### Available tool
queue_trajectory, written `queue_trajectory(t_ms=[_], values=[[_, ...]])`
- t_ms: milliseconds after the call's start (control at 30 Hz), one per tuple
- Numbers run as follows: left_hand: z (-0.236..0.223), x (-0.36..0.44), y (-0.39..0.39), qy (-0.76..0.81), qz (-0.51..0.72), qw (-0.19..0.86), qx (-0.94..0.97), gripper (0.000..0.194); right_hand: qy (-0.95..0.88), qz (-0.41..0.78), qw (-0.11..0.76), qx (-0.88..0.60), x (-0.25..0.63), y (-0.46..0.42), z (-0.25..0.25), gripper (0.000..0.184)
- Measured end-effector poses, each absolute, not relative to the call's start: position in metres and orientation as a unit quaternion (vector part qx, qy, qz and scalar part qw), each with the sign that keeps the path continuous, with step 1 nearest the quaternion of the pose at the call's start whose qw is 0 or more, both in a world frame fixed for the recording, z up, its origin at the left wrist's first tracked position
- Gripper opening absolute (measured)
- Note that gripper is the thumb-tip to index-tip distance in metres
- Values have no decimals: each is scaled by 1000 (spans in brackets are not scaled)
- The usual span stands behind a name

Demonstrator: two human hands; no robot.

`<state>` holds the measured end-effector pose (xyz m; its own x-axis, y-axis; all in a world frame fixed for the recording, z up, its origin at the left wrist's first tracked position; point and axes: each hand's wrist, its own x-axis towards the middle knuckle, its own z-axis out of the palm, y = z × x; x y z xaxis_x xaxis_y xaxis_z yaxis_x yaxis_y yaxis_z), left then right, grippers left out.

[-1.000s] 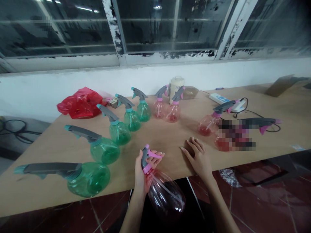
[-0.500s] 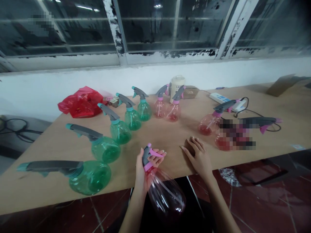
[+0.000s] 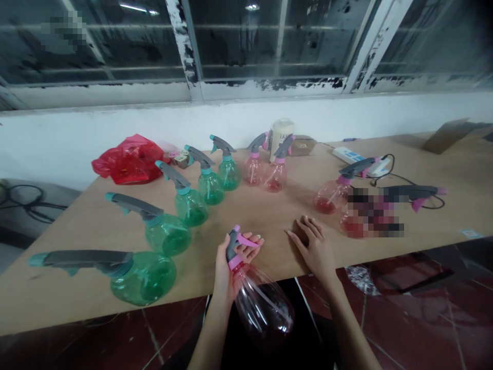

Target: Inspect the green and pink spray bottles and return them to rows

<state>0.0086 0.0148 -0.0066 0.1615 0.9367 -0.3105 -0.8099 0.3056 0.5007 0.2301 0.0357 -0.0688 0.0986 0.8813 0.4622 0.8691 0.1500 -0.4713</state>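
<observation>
1. Bottle (image 3: 265, 303), see-through with pink collar, is lying tilted in the left hand (image 3: 224, 272), its body hanging past the front edge of the tabletop (image 3: 265, 218), above the lap.
2. Long axis is running from the spray head, upper left, down rightward to the base, which is pointing back toward the person. Fill level: cannot tell against dark clothing.
3. This hand is wrapping the neck, thumb on one side, fingers showing behind the pink trigger (image 3: 248, 241).
4. Right hand (image 3: 318, 252) is resting on the tabletop, fingers slightly apart, holding nothing; the bottle is lying leftward and bodyward of it.
5. Red-tinted bottle (image 3: 326, 199) is standing just beyond that hand; green bottles (image 3: 191, 206) are lining the left side.
</observation>
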Motion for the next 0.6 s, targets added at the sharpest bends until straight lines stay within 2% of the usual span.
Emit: queue_trajectory(t_ms=[167, 333, 500, 600], values=[[-7, 10, 15, 291, 579, 753, 109, 38, -675, 7, 350, -649, 231, 35, -69, 58], [0, 15, 8, 286, 609, 722, 164, 24, -677, 9, 355, -644, 233, 35, -70, 57], [4, 20, 7, 345, 594, 704, 178, 26, -673, 37, 366, -642, 235, 36, -69, 57], [2, 21, 11, 371, 577, 709, 164, 35, -661, 115, 405, -621, 233, 31, -58, 53]])
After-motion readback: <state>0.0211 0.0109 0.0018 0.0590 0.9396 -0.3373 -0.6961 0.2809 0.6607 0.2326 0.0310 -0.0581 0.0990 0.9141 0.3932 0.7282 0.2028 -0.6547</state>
